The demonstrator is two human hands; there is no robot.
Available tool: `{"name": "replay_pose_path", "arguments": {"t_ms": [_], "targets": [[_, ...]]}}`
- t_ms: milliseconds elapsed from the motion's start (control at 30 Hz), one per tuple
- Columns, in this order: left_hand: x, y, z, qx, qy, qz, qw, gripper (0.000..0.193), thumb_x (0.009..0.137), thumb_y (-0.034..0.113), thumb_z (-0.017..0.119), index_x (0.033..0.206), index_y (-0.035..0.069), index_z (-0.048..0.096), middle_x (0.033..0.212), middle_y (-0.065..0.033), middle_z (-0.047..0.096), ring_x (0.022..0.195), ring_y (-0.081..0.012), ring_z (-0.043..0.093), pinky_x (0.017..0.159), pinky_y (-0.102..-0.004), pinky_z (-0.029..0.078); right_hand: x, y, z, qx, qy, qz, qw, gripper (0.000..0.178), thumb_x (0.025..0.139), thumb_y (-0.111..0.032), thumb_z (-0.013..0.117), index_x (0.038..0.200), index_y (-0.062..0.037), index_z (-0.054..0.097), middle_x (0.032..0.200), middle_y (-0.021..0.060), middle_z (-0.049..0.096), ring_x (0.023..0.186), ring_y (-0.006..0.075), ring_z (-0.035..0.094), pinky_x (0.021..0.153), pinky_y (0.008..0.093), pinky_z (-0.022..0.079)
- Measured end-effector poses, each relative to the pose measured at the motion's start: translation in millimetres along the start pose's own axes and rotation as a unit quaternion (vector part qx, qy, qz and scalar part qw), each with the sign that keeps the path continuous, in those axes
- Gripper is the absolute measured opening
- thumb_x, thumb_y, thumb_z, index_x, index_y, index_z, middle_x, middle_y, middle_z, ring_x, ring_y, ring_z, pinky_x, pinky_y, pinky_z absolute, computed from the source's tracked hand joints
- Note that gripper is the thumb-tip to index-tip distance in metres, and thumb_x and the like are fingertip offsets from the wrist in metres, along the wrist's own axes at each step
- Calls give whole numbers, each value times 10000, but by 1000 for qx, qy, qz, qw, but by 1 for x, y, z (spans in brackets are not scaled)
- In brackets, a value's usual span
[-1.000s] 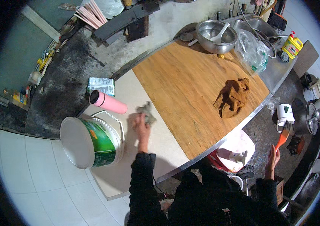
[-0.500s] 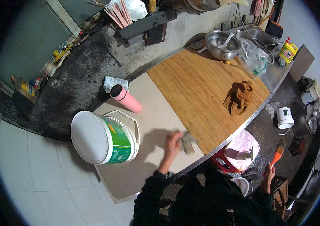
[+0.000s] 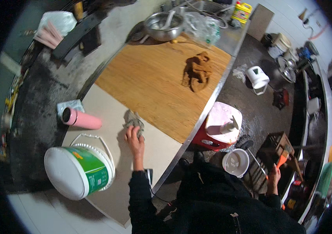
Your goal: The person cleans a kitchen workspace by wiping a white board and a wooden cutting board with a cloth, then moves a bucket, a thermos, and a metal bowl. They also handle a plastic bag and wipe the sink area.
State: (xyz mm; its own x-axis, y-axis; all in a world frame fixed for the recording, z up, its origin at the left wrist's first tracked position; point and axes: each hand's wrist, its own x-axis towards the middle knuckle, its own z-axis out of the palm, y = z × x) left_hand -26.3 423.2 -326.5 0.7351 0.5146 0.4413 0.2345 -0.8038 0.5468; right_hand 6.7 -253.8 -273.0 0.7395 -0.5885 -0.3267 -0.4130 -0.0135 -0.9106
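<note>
"What's different from half a second ago?"

"The left hand (image 3: 136,143) has taken the grey rag (image 3: 136,121) from the near corner of the wooden board (image 3: 150,85) to about midway along the board's left edge, on the pale worktop (image 3: 162,156)."

"Is it gripping?"

"Its bent fingers lie on the rag and cover part of it; I can't tell whether they pinch or only press."

"And the right hand (image 3: 274,180)?"

"Closed round the orange-handled brush (image 3: 281,160) as before, well off the board's right side. The bristles now blur against the wooden crate (image 3: 277,141)."

"Anything showing more?"

"The white basin (image 3: 236,150), right of the board's near corner; dark clothing hid part of it earlier."

"What's cut off?"

"The sink (image 3: 203,5), beyond the board's far end, by the upper edge."
</note>
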Motion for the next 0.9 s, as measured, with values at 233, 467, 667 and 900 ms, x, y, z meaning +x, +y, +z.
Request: {"name": "replay_pose_path", "arguments": {"t_ms": [233, 467, 667, 900], "targets": [[-92, 132, 16, -100, -142, 42, 984, 324, 706, 44, 500, 1014, 99, 583, 1147, -119, 505, 1079, -304, 463, 932, -454, 306, -17, 4, 16, -30, -54, 8, 998, 193, 824, -300, 640, 761, -149, 538, 595, -91, 417, 478, 24, 357, 425, 182, 249], [-111, 126, -39, -149, -127, -125, 973, 311, 695, 48, 519, 992, 80, 604, 1065, -90, 537, 1039, -257, 491, 929, -392, 363, -8, 5, 0, 45, -88, 2, 995, 141, 840, -254, 623, 807, -144, 542, 611, -95, 428, 481, 21, 361, 426, 178, 259], [-132, 78, -68, 72, 65, -288, 953, 548, 711, 73, 580, 1243, 54, 455, 1192, -180, 444, 1105, -332, 443, 926, -430, 382, -3, 21, -48, 16, 16, 50, 998, 137, 844, -233, 609, 798, -135, 526, 616, -89, 421, 478, 26, 352, 422, 180, 261], [-93, 114, 26, 136, -38, -67, 988, 618, 715, 74, 603, 1301, 86, 406, 1283, -159, 401, 1183, -349, 361, 970, -460, 296, -8, 21, -92, -2, 63, 116, 991, 199, 821, -273, 644, 771, -112, 539, 603, -88, 404, 505, 28, 339, 451, 211, 259]]}}
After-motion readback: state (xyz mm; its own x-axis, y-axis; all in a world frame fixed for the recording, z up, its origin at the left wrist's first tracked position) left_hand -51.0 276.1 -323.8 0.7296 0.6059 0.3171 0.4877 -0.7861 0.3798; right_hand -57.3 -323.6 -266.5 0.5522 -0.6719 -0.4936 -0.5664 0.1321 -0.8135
